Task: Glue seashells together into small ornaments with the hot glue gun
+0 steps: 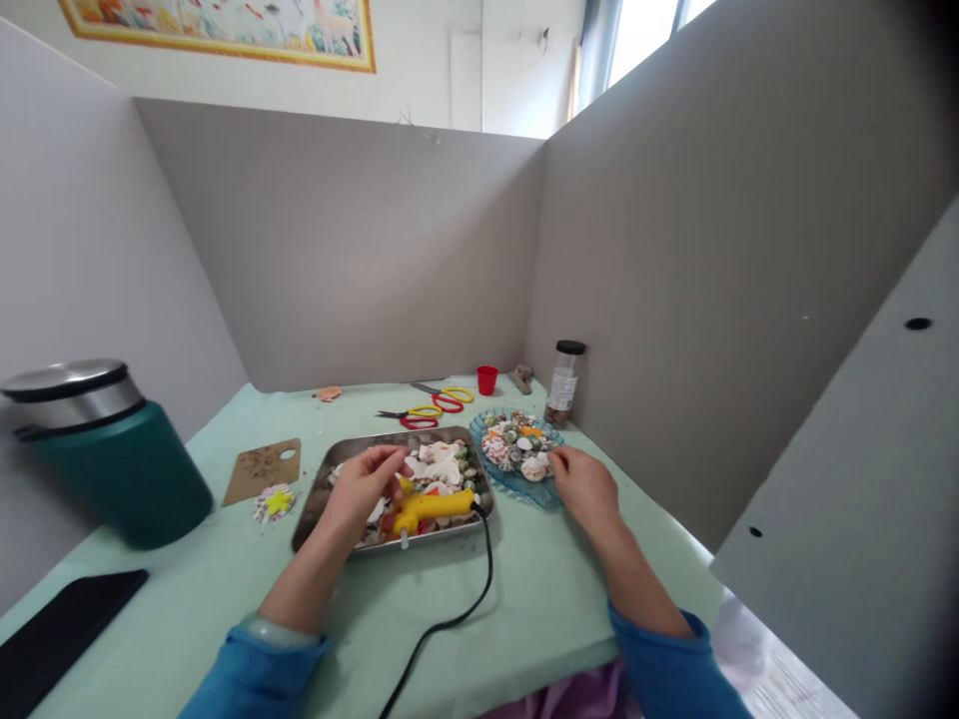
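My left hand (pixel 369 481) is over the metal tray (pixel 304 519), its thumb and fingers pinched together; whatever is between them is too small to make out. Inside the tray lie many shells (pixel 442 464) and a yellow hot glue gun (pixel 435 507), whose black cord (pixel 488 569) runs toward me over the table. My right hand (pixel 588 484) is closed at the right side of a blue glass plate (pixel 516 484) heaped with shells (pixel 513 444). Its fingertips are beside a whitish shell (pixel 534 467), and I cannot tell whether they grip anything.
Two pairs of scissors (pixel 420 414), a red cup (pixel 486 379) and a black-lidded jar (pixel 564 384) stand or lie farther back. To the left are a brown board (pixel 262 469), a shell piece with a yellow star (pixel 275 502), a green flask (pixel 120 469) and a black flat object (pixel 67 634). Grey partitions (pixel 360 250) enclose the table.
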### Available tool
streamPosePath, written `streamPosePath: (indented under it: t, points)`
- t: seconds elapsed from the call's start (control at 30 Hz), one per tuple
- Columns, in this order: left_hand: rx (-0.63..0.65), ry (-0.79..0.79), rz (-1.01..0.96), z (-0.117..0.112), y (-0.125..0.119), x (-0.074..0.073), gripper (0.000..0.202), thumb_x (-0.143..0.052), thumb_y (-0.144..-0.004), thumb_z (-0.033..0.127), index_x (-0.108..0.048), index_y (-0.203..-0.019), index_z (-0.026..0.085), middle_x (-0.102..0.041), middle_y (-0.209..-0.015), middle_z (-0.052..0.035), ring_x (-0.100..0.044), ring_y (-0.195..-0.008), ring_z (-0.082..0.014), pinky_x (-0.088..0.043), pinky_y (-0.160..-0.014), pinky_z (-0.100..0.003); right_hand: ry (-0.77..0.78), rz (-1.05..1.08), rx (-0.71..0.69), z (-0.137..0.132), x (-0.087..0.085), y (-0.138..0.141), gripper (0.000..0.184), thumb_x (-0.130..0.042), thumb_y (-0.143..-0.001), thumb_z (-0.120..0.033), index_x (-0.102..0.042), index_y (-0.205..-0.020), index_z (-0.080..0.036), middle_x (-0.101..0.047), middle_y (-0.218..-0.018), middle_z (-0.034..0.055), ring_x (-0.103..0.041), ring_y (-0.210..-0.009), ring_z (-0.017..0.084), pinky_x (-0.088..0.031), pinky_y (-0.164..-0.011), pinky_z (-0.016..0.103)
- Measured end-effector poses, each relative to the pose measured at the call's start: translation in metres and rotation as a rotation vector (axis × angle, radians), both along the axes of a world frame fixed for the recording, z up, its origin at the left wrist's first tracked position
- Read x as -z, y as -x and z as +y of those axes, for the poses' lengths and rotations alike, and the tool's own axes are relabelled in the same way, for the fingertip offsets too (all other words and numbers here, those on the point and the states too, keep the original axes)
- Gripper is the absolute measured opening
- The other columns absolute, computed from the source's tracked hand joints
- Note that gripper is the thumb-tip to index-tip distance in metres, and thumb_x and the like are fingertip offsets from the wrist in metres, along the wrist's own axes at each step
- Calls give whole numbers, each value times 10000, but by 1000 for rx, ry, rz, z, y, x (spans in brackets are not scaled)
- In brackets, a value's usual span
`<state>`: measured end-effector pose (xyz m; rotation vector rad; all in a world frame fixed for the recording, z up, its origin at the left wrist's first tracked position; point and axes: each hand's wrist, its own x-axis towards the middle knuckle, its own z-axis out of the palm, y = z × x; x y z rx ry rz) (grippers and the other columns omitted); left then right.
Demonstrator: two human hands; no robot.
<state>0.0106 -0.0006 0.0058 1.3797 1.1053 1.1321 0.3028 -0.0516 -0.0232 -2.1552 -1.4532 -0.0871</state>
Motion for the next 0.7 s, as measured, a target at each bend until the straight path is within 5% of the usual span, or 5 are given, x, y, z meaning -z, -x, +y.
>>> streamPosePath:
  t: [0.13, 0.3, 0.5, 0.7]
  points:
    - [-61, -34, -109, 5, 10, -5, 396, -687, -645, 407, -622, -908, 117, -646, -753, -29, -484, -443, -60, -429, -480, -210, -205, 102, -413, -5, -10, 23, 294, -378, -920, -344, -630, -876, -199, -676, -816, 36, -593, -727, 168, -391, -656, 254]
    - [-156, -52, -208, 12, 24, -12, 401, -685, -631, 427, -606, -876, 119, -648, -759, -31, -494, -440, -61, -431, -477, -213, -137, 1, -802, -11, -34, 73, 283, -453, -903, -396, -621, -794, -195, -631, -818, 39, -555, -791, 167, -386, -730, 261]
    - [-234, -129, -7, 18, 40, -14, 402, -571, -713, 504, -628, -803, 116, -654, -722, -57, -513, -472, -94, -446, -511, -239, 165, -231, -879, 0, -44, 110, 256, -608, -787, -341, -622, -1011, -217, -638, -977, 72, -539, -955, 236, -375, -767, 299]
    - [-357, -304, 724, 23, 58, -12, 210, -537, -744, 303, -701, -807, 188, -706, -783, -67, -618, -721, -203, -434, -680, -289, 281, -227, -854, 10, -41, 113, 279, -580, -780, -330, -618, -1041, -237, -671, -949, 59, -594, -870, 227, -349, -656, 260]
